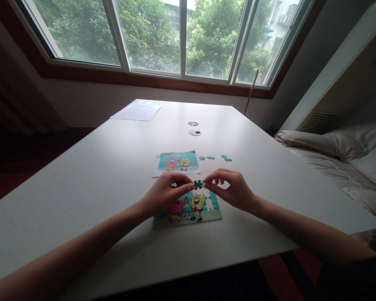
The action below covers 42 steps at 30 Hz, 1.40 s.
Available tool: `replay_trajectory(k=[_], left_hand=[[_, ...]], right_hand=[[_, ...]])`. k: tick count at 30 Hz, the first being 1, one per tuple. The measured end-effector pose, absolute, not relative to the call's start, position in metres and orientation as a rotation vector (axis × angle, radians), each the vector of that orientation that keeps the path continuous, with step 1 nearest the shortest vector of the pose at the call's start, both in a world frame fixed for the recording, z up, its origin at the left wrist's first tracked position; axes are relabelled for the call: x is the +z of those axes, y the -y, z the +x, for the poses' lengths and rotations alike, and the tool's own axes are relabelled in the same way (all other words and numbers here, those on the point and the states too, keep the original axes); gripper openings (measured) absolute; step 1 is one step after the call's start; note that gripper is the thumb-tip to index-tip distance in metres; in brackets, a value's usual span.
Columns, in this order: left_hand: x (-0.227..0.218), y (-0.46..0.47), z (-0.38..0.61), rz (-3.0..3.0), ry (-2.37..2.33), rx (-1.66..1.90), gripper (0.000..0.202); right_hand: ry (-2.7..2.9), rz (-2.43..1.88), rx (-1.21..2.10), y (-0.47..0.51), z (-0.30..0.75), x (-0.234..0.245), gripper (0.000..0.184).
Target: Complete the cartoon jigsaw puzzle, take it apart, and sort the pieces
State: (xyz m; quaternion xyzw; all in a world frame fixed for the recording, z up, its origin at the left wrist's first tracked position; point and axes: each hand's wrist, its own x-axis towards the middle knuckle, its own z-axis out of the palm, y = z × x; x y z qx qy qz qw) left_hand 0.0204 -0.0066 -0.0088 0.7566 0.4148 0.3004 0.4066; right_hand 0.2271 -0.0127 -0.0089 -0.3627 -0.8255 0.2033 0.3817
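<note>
A partly assembled cartoon jigsaw puzzle (198, 205) lies flat near the front of the white table, with gaps at its upper right. Over its top edge, a small green puzzle piece (198, 184) is pinched between both hands. My left hand (171, 188) grips it from the left with thumb and forefinger, covering the puzzle's upper left part. From the right, the thumb and forefinger of my right hand (228, 186) close on the same piece. Whether it is one piece or two joined ones, I cannot tell. Behind the hands lies a printed reference picture (178, 161) of the same cartoon.
Several loose green puzzle pieces (210, 157) lie right of the printed picture. White paper sheets (136, 112) rest at the table's far left. Two round cable-hole covers (194, 132) are set in the white table (113, 167). A pale padded seat (341, 154) stands along the right side.
</note>
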Motion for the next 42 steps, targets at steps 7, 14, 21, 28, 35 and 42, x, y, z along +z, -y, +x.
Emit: replay_trajectory(k=[7,14,21,28,35,42], left_hand=[[-0.008,0.007,0.022,1.898,-1.005,0.742,0.022],[-0.013,0.006,0.018,1.974,-1.051,0.766,0.026],[-0.016,0.010,0.013,2.491,-1.005,0.701,0.018],[-0.015,0.023,0.017,2.785,-0.822,0.393,0.022],[-0.018,0.026,0.022,2.885,-0.799,0.300,0.024],[-0.019,0.025,0.022,2.921,-0.796,0.303,0.025]], right_hand=[[2.172,-0.860,0.341,0.012,0.228,-0.013,0.009],[2.191,-0.834,0.230,0.010,0.235,-0.012,0.007],[2.411,-0.791,0.407,0.010,0.249,-0.006,0.006],[2.659,-0.816,0.517,0.009,0.255,-0.009,0.005],[2.726,-0.769,0.573,0.006,0.255,-0.008,0.005],[2.750,-0.762,0.553,0.005,0.254,-0.009,0.007]])
